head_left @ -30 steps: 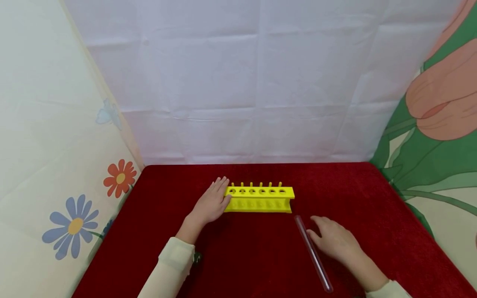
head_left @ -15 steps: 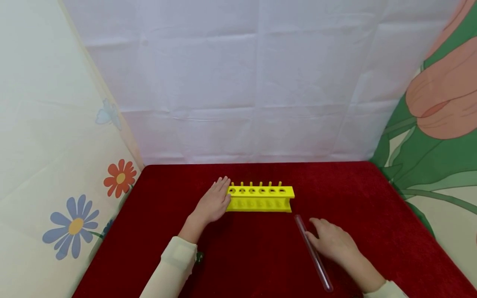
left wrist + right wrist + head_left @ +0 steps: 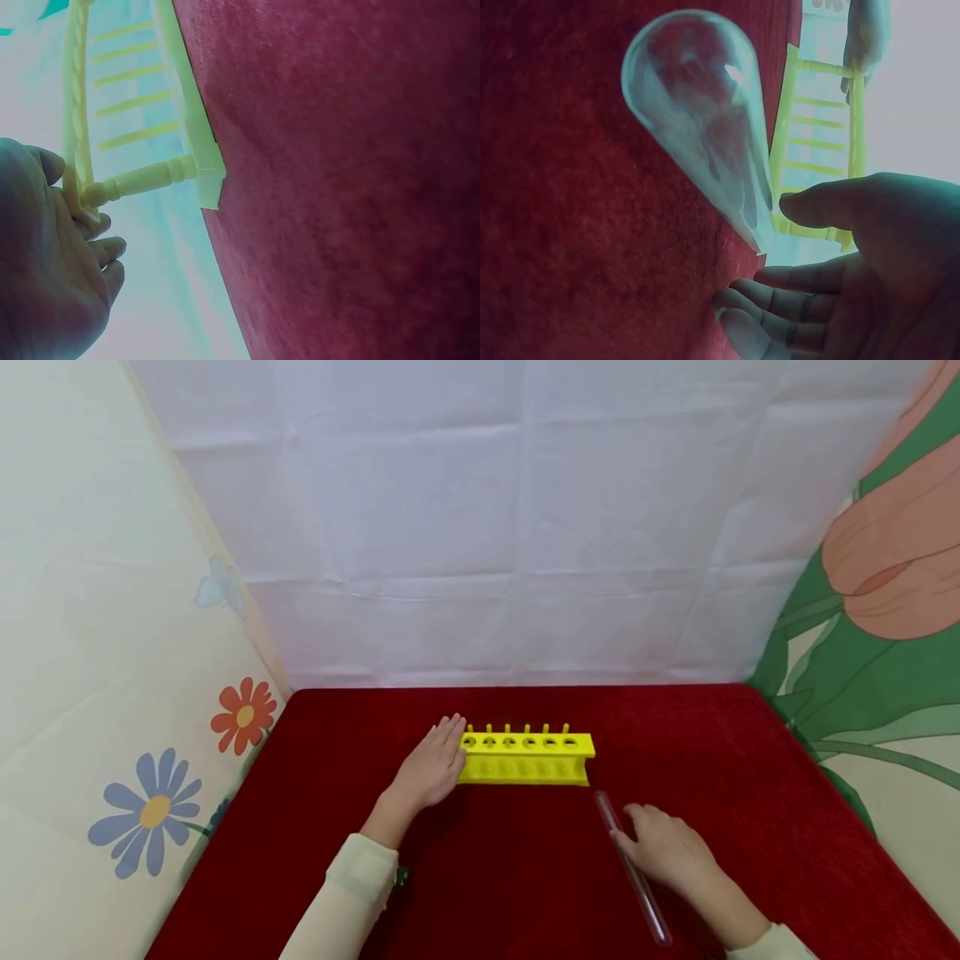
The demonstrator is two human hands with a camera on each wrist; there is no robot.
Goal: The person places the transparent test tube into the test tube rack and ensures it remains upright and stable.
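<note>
A yellow test tube rack (image 3: 525, 756) with a row of round holes and upright pegs stands on the red cloth. My left hand (image 3: 431, 768) holds its left end; in the left wrist view the thumb (image 3: 49, 165) and fingers lie on either side of the top plate's end. A clear test tube (image 3: 637, 885) lies slantwise on the cloth, in front of the rack's right end. Beside the tube is my right hand (image 3: 667, 847), its thumb overlapping the tube. The right wrist view shows the right thumb (image 3: 817, 206) and fingers spread apart, the tube's rounded end (image 3: 694, 67) nearest the camera.
Red cloth (image 3: 510, 877) covers the table. A white sheet (image 3: 480, 527) hangs behind it, with flower-printed sheets (image 3: 150, 610) at both sides. A small dark green thing (image 3: 402, 877) shows beside the left cuff, partly hidden.
My right hand has shifted slightly left and nearer, bringing its thumb over the tube. The left hand moved a little right early on and stays at the rack, which stands in place.
</note>
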